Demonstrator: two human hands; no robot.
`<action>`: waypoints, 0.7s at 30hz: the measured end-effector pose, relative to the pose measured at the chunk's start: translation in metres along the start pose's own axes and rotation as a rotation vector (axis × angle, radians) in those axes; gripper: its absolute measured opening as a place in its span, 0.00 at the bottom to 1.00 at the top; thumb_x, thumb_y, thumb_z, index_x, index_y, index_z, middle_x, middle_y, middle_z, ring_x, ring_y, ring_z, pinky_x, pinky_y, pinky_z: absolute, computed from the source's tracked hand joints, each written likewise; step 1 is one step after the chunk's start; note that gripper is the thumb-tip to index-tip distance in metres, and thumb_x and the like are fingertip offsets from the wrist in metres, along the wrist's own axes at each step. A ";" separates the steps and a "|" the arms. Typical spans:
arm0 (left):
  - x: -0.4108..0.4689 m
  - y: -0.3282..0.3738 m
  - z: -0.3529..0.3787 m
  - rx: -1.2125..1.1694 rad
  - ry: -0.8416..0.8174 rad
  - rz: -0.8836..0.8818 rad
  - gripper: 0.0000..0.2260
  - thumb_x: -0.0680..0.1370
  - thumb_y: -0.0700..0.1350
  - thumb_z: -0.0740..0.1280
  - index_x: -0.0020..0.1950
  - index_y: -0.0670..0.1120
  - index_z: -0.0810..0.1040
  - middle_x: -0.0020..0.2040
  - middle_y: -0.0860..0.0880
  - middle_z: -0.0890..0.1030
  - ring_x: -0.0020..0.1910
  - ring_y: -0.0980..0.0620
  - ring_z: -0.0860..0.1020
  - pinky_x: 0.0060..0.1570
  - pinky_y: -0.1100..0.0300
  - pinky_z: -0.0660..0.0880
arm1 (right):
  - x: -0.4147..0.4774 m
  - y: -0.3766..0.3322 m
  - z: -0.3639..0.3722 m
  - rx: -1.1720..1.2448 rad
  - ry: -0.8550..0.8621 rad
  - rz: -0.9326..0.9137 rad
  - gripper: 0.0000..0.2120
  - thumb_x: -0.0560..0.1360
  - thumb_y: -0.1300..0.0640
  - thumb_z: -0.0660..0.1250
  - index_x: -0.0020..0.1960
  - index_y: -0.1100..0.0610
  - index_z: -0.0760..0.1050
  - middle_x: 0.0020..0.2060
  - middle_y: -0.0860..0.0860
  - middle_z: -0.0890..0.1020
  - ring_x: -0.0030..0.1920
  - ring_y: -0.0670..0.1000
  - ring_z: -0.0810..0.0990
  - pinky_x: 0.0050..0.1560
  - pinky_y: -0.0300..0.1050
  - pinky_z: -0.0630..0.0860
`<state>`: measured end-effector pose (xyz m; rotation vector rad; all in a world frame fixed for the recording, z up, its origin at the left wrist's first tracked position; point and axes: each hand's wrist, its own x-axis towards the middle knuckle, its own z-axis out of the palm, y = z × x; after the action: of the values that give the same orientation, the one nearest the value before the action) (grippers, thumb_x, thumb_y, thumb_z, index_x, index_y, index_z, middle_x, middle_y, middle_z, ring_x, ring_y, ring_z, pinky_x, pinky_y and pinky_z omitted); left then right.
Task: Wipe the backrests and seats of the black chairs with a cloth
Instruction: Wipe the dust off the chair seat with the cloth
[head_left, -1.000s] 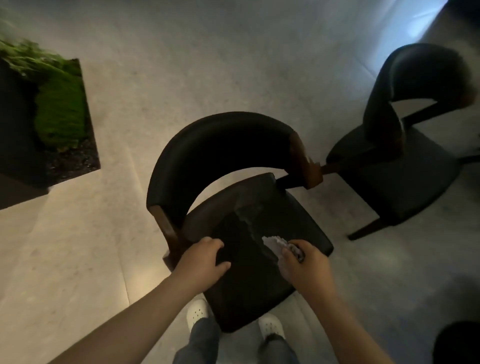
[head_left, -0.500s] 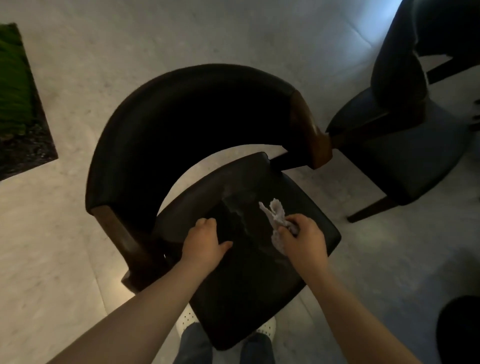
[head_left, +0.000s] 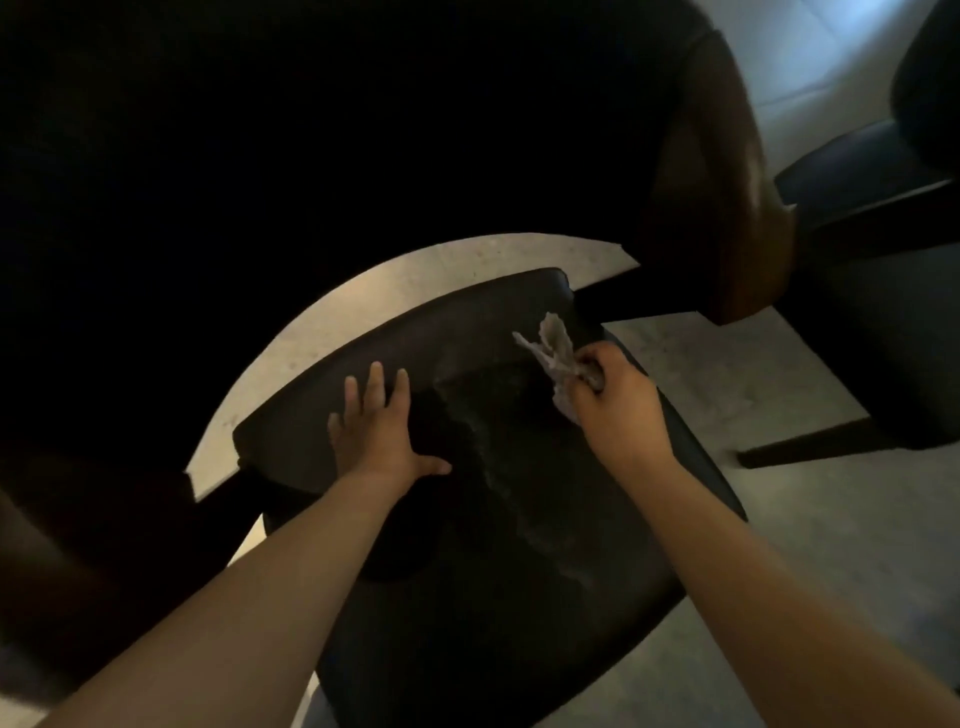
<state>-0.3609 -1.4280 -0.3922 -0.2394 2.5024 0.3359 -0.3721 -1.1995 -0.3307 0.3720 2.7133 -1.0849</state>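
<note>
The backrest (head_left: 363, 130) of the near chair fills the far and left part of the view, curved and so dark that its surface is hard to read. Any dust left there could easily go unnoticed in this light. Below it the seat (head_left: 519, 597) shows a dull, smeared band running from its far edge toward the near side. If that is damp residue, uneven strokes could dry into streaks. The second chair (head_left: 872, 332) stands just to the right, its leg near this seat's right edge, and a wide sweep could knock the elbow against it. The floor (head_left: 779, 545) looks smooth, so a hard forward push might slide the chair.

The left hand (head_left: 376, 431) lies flat on the far left part of the seat, fingers straight and spread, thumb out to the right. It probably steadies the chair, but the palm may print marks on leather that is meant to end up clean. The right hand (head_left: 618, 410) sits at the seat's far right corner, fingers curled tight around the cloth (head_left: 553, 348). The cloth is bunched, with a loose end sticking up off the seat. So little of it touches the leather that each pass covers a narrow strip, and gaps between strokes are likely.
</note>
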 end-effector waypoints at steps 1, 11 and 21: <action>0.008 -0.001 0.003 0.020 -0.007 0.007 0.56 0.65 0.62 0.77 0.80 0.54 0.41 0.80 0.49 0.37 0.78 0.42 0.38 0.75 0.41 0.48 | 0.012 0.002 0.004 -0.005 0.011 -0.022 0.13 0.79 0.56 0.65 0.62 0.51 0.72 0.48 0.43 0.75 0.45 0.41 0.76 0.44 0.38 0.74; 0.022 -0.010 0.032 0.067 0.051 0.054 0.55 0.67 0.66 0.73 0.80 0.54 0.39 0.79 0.49 0.34 0.77 0.43 0.35 0.75 0.39 0.45 | 0.134 0.019 0.046 -0.101 0.128 -0.140 0.12 0.79 0.61 0.63 0.63 0.55 0.73 0.55 0.54 0.78 0.53 0.52 0.79 0.51 0.53 0.80; 0.025 -0.012 0.034 0.078 0.036 0.070 0.55 0.67 0.67 0.72 0.79 0.54 0.37 0.78 0.49 0.31 0.77 0.43 0.33 0.74 0.40 0.43 | 0.115 0.032 0.071 -0.232 -0.066 -0.223 0.18 0.81 0.63 0.59 0.69 0.52 0.72 0.73 0.50 0.69 0.73 0.52 0.65 0.74 0.50 0.61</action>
<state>-0.3593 -1.4316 -0.4360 -0.1284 2.5580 0.2632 -0.4657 -1.2078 -0.4332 -0.0031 2.8295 -0.8007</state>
